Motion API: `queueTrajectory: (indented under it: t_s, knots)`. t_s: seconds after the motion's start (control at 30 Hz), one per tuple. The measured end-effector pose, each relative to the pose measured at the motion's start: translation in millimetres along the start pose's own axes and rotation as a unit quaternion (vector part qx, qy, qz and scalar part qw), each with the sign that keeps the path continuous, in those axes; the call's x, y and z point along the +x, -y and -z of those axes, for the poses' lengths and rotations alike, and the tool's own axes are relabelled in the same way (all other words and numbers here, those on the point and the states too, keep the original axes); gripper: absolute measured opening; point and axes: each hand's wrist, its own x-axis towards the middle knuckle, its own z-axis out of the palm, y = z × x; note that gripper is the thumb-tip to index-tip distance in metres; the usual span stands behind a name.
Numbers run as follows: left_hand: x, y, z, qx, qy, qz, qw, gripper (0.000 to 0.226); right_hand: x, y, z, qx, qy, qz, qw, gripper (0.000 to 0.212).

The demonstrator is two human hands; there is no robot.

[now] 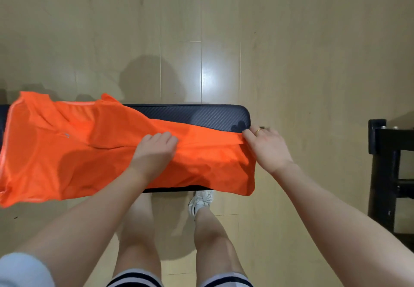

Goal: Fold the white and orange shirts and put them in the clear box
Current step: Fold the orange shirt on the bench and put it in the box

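The orange shirt (74,152) lies spread across a black padded bench (201,114), with its left part hanging over the bench's near and left edges. One side is folded over toward the middle. My left hand (154,150) pinches the fabric near the shirt's middle. My right hand (266,145) grips the shirt's right end at the bench's right edge. Neither the white shirt nor the clear box is in view.
A black metal frame (389,170) stands on the wooden floor (224,28) to the right of the bench. My legs and one white shoe (200,201) are below the bench's near edge.
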Motion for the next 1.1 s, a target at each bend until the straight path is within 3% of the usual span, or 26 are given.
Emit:
queueTrajectory:
  t_s: [0.13,0.23,0.3,0.4,0.47,0.57,0.63,0.67,0.77,0.9,1.0,1.1]
  knots:
    - [-24,-11,-14,-0.01,0.069,0.005,0.998,0.015,-39,9,-25,0.017,0.097,-0.057,0.994,0.012]
    - [-28,-16,-23,-0.04,0.059,0.044,0.996,0.004,-43,16,-37,0.025,0.116,-0.099,0.988,0.015]
    - [-26,-18,-20,-0.047,0.04,0.052,0.997,0.016,-40,17,-36,0.075,0.135,-0.113,0.981,0.014]
    - [-23,-21,-4,-0.053,0.006,0.043,0.998,0.014,-45,13,-28,0.07,0.124,-0.12,0.983,0.026]
    - [-27,-22,2,-0.067,0.009,0.044,0.997,0.014,-56,9,-23,0.086,0.139,-0.114,0.98,0.023]
    - [-43,-24,12,-0.135,0.135,0.095,0.977,0.03,-62,24,-10,0.109,0.229,-0.093,0.963,0.024]
    - [-52,-17,16,-0.189,0.224,0.182,0.939,0.038,-49,45,9,0.144,0.207,-0.088,0.964,0.03]
    - [-55,-13,19,-0.232,0.227,0.234,0.916,0.037,-37,60,19,0.166,0.181,-0.086,0.965,0.031]
    - [-64,11,23,-0.363,0.088,0.37,0.851,0.019,13,108,35,0.24,0.137,-0.064,0.959,0.027]
    - [-71,73,15,-0.416,-0.068,0.536,0.732,0.025,86,173,34,0.334,0.131,-0.051,0.932,0.035]
    - [-72,123,3,-0.428,-0.138,0.621,0.642,0.033,133,211,28,0.349,0.139,-0.055,0.925,0.039]
    - [-70,167,-12,-0.473,-0.161,0.67,0.549,0.043,168,236,23,0.337,0.149,-0.068,0.927,0.043]
